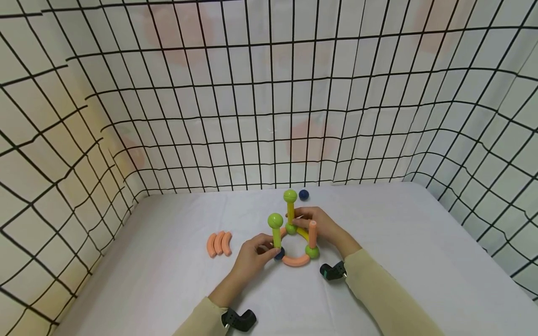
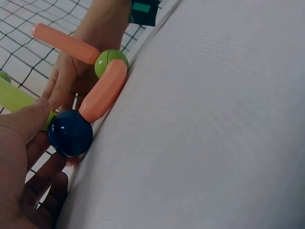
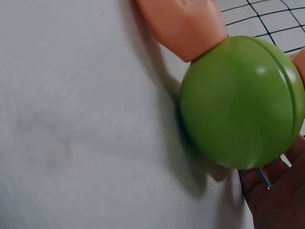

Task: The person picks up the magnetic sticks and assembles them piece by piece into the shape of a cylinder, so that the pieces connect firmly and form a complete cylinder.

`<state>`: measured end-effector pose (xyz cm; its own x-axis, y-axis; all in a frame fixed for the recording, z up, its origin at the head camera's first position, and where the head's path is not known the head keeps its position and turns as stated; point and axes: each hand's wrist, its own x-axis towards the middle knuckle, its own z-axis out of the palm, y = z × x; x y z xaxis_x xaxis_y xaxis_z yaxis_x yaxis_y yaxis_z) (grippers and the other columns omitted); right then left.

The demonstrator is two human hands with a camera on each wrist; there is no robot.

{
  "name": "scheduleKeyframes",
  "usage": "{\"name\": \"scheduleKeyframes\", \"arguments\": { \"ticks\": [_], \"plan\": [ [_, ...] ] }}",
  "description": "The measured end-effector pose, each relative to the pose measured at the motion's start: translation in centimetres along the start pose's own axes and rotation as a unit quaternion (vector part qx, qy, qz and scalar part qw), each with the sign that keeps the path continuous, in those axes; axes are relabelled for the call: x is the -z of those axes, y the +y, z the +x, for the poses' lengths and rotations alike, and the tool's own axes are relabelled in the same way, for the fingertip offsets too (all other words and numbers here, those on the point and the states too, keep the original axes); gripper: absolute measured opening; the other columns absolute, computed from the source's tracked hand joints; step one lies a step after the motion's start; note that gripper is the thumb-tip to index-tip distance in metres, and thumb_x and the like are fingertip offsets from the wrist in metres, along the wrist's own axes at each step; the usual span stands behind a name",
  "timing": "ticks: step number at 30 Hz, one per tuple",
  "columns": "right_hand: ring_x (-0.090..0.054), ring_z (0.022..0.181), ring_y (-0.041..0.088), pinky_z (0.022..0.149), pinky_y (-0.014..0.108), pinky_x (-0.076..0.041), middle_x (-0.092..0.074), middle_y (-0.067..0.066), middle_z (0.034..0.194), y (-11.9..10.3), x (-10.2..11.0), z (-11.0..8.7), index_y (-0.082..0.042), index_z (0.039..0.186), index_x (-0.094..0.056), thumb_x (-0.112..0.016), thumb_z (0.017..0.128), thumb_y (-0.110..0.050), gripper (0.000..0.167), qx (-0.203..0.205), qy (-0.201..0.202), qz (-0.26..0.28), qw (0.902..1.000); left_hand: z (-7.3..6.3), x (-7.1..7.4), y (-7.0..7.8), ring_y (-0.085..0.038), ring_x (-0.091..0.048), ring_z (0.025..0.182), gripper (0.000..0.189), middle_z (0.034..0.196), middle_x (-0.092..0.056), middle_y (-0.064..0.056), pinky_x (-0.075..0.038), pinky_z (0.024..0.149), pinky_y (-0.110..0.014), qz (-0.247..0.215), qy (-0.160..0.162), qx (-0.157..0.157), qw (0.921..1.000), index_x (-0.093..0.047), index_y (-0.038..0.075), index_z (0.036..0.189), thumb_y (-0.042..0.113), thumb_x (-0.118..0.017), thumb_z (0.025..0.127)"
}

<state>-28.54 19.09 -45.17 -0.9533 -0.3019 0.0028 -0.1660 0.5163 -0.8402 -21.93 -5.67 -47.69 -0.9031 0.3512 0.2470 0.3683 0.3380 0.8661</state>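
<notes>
A ring of curved rods and balls lies on the white table (image 1: 378, 233), with three straight rods rising from it. My left hand (image 1: 252, 254) pinches the lower end of a light green rod (image 1: 276, 237), topped by a green ball (image 1: 275, 220), its thumb close against the blue ball (image 2: 70, 133) below. At the ring's far side, my right hand (image 1: 317, 221) holds the lower part of a yellow rod (image 1: 291, 211), which also carries a green ball (image 1: 290, 196). An orange rod (image 1: 313, 235) stands in the near-right green ball (image 3: 238, 102). One orange curved piece (image 1: 295, 261) forms the front.
Left of the ring, three loose orange curved pieces (image 1: 218, 243) lie side by side. A loose dark blue ball (image 1: 304, 195) sits behind the ring. Black-lined grid cloth (image 1: 260, 116) surrounds the table at the back and sides.
</notes>
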Motion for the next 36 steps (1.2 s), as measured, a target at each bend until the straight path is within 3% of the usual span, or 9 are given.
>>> {"name": "scheduleKeyframes", "arguments": {
  "ticks": [22,36],
  "plan": [
    [-0.058,0.091,0.019,0.079,0.03,-0.049,-0.072,0.007,0.112,0.0,-0.13,0.06,-0.012,0.12,-0.072,-0.07,0.094,-0.028,0.031,0.005,0.001,0.011,0.9999,-0.07,-0.03,-0.17,-0.005,-0.06,0.073,0.023,0.092,-0.069,-0.007,-0.051,0.063,-0.02,-0.004,0.0,-0.007,1.0,-0.072,0.016,0.111,0.016,-0.076,0.089],
    [-0.06,0.099,0.02,0.083,0.028,-0.049,-0.072,0.006,0.115,-0.14,-0.35,-0.31,-0.015,0.122,-0.071,-0.069,0.095,-0.029,0.031,0.009,0.013,-0.003,0.9999,-0.13,0.06,-0.07,-0.005,-0.061,0.076,0.025,0.094,-0.069,-0.005,-0.051,0.066,-0.02,0.006,-0.005,-0.001,1.0,-0.071,0.016,0.113,0.018,-0.077,0.088]
  ]
}}
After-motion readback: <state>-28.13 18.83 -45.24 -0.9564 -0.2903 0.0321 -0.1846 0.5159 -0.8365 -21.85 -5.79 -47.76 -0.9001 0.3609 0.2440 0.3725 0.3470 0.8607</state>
